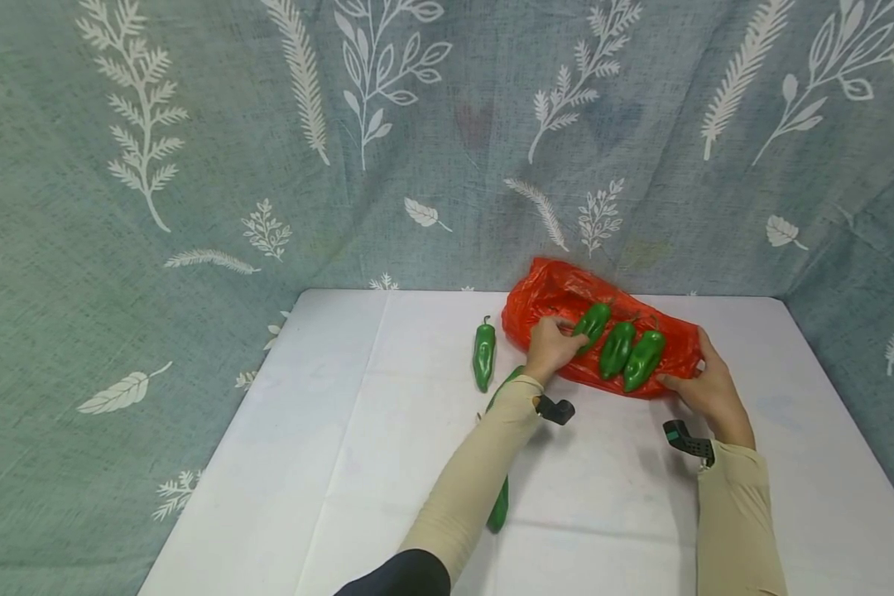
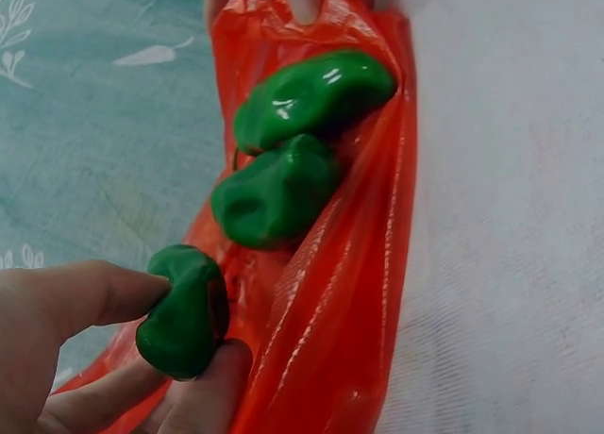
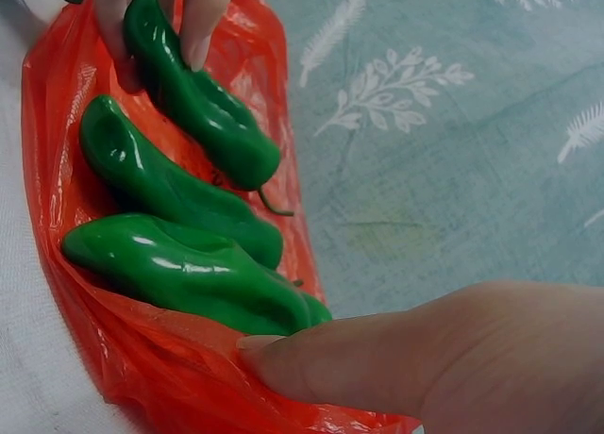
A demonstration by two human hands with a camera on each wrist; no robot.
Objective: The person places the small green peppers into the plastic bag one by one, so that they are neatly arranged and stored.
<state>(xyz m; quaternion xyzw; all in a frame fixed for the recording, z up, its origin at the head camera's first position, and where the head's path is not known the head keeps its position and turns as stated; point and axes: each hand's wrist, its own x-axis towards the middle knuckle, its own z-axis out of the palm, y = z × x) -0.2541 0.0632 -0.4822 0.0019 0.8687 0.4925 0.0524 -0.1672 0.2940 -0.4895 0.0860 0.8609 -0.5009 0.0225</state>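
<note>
White table [image 1: 358,463], red bag [image 1: 551,281] on it. Your left hand [image 1: 553,346] pinches one pepper [image 1: 593,324] over the bag; your right hand [image 1: 715,392] grips its right end. Two peppers [image 1: 644,362] lie on the bag, a loose pepper [image 1: 483,356] to its left.

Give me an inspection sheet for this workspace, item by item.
Surface: white-covered table, faintly creased.
Job's things: two green peppers lie on or in the red plastic bag; further peppers lie to its left, some partly hidden by the left sleeve.
Clutter: nothing seen.
Hands: left hand pinches another green pepper at the bag; right hand grips the bag's right end.
Cables: nothing clearly seen.
Surroundings: grey-green leaf-print fabric behind and on both sides.
</note>
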